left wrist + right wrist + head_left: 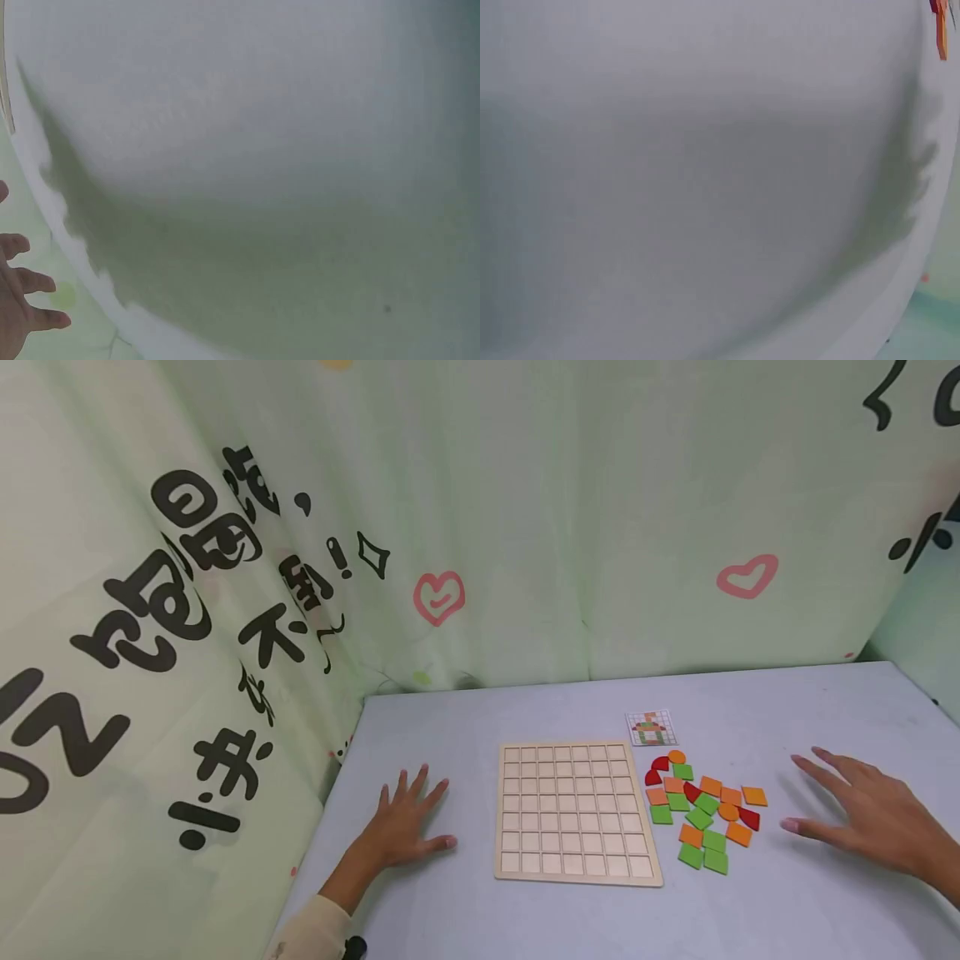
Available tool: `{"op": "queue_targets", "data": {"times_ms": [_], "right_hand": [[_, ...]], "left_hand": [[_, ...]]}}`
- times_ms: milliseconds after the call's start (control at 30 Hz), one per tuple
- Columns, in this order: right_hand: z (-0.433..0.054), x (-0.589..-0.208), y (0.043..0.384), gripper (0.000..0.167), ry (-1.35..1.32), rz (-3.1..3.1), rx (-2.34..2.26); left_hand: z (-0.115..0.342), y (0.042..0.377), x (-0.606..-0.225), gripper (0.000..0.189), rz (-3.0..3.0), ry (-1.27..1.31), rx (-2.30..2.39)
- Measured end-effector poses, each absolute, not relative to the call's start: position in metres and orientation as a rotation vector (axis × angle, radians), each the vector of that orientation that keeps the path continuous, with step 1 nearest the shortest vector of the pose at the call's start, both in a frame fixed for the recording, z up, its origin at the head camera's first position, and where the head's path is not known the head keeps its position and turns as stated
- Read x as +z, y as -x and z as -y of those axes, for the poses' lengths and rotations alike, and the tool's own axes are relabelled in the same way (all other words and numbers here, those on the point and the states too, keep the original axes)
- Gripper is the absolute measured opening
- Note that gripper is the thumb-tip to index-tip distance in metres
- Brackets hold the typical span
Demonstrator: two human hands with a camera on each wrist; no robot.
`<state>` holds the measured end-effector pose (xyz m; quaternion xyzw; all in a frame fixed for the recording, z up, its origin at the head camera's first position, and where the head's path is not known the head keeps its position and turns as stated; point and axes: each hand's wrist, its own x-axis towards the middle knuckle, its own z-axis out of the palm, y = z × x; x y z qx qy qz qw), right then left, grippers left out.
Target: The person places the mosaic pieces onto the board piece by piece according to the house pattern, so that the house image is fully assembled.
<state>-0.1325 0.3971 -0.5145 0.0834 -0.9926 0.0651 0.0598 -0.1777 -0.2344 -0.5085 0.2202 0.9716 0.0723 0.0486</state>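
Observation:
In the head view my left hand (405,823) is spread over the table to the left of a wooden grid board (498,810), its fingers apart and holding nothing. The board has rows of square recesses, with no pieces in them. My right hand (870,810) hovers at the right with fingers extended, beside a loose group of flat pieces. Among these are green squares (716,862), orange squares (754,796), red quarter-rounds (660,763) and orange circles (728,812). The left wrist view catches the left fingers (37,281) at its edge; the right wrist view shows mostly tabletop and shadow.
A small pattern card (651,727) with a coloured figure on a grid lies behind the pieces. The pale table (450,718) backs onto a light green curtain (525,527) with printed hearts and black lettering, which also hangs along the left side.

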Motion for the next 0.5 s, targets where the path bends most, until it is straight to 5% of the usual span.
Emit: {"op": "queue_targets", "data": {"times_ms": [500], "right_hand": [[-0.306, -0.501, 0.097, 0.050, -0.322, 3.093, 0.572]], "left_hand": [[0.196, 0.166, -0.513, 0.091, -2.831, -0.839, 0.194]]}}
